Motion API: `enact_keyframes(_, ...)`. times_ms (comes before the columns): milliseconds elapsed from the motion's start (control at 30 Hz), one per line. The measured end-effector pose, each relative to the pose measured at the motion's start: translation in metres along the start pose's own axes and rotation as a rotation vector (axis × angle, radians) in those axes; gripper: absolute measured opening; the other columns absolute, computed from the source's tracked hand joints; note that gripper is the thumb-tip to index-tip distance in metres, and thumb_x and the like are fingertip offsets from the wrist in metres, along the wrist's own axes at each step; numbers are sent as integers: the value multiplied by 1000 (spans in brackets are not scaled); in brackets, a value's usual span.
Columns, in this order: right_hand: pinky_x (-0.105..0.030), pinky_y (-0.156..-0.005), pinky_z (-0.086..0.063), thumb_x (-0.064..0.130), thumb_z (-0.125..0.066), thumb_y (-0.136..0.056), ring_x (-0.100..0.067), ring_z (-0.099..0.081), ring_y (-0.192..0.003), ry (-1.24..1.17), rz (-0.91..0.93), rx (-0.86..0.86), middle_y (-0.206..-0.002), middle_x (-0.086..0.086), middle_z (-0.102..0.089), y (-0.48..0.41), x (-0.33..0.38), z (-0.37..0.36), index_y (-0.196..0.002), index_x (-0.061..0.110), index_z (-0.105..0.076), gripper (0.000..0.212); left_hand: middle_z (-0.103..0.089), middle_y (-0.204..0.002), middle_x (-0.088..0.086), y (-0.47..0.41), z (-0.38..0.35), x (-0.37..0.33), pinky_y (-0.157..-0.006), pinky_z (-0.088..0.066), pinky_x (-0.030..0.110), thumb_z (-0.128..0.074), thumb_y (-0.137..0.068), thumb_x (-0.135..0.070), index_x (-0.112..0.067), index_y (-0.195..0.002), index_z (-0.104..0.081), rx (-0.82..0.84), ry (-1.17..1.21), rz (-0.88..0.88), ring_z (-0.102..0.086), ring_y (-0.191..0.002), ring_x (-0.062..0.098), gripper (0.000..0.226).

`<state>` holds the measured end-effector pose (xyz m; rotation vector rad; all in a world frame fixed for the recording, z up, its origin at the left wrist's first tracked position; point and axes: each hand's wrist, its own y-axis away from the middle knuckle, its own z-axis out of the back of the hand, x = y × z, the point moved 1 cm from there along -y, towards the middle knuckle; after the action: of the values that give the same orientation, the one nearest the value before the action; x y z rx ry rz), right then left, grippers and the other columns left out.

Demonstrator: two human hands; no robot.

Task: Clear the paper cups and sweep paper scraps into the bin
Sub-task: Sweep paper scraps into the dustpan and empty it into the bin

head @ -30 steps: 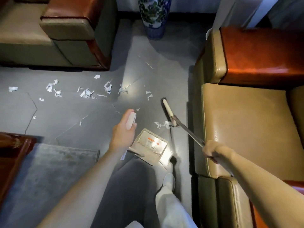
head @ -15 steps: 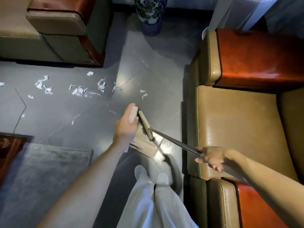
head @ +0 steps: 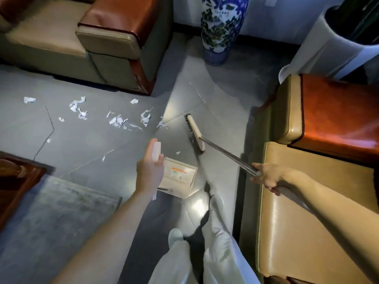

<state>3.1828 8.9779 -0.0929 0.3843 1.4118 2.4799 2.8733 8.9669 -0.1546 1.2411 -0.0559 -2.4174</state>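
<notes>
While left grip (head: 148,169) clasps dustpan (head: 180,178), right grip (head: 266,177) clasps broom (head: 221,150), paper scraps (head: 117,120) beyond

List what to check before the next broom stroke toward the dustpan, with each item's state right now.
1. Right hand grips broom handle: ok.
2. Left hand holds dustpan by its handle: ok.
3. Dustpan lip flat on floor: cannot tell.
4. Paper scraps between broom head and dustpan: not ok; most lie left of the head, with only one small scrap near the pan.
5. Vase clear of broom head: ok, apart.
</notes>
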Motion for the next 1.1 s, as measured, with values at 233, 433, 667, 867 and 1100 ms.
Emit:
enact_keyframes(233,-26,-88,-51,9,-47,-97,-25,-61,-110,306,96,-171,-127,-13,-58,-126,46,84,-145,5,-34,50,-64,-97,15,-64,-11,-19,-73,-56,52,-54,-91,-16,-57,-112,-44,-118,36,95,-60,-87,43,46)
enact_keyframes(433,-28,-91,-51,5,-50,-93,-22,-62,-107,436,184,23,-129,-9,-57,-161,46,106,-152,17,-21,67,-57,-82,-7,-100,-33,-48,-81,-55,47,-52,-93,-14,-58,-113,-45,-144,27,142,-62,-88,37,49)
enact_keyframes(667,-32,-78,-53,10,-56,-95,-15,-60,-81,323,225,242,-110,-9,-61,-138,22,132,-147,26,-35,58,-57,-76,4,-115,-41,-64,-68,-53,39,-51,-92,-19,-69,-104,-41,-205,52,207,-54,-65,31,52)
enact_keyframes(867,-18,-64,-55,13,-50,-99,-11,-64,-91,502,322,144,-129,6,-52,-129,44,178,-151,31,-23,61,-57,-77,10,-125,-35,-66,-59,-48,34,-54,-95,-21,-63,-107,-44,-295,130,263,-48,-53,23,45)
enact_keyframes(1100,-36,-80,-59,11,-43,-100,-25,-65,-94,510,281,-20,-135,-13,-50,-169,92,219,-153,31,-16,63,-59,-83,6,-160,-28,-87,-79,-55,51,-52,-97,-19,-58,-109,-41,-295,145,248,-61,-85,40,42)
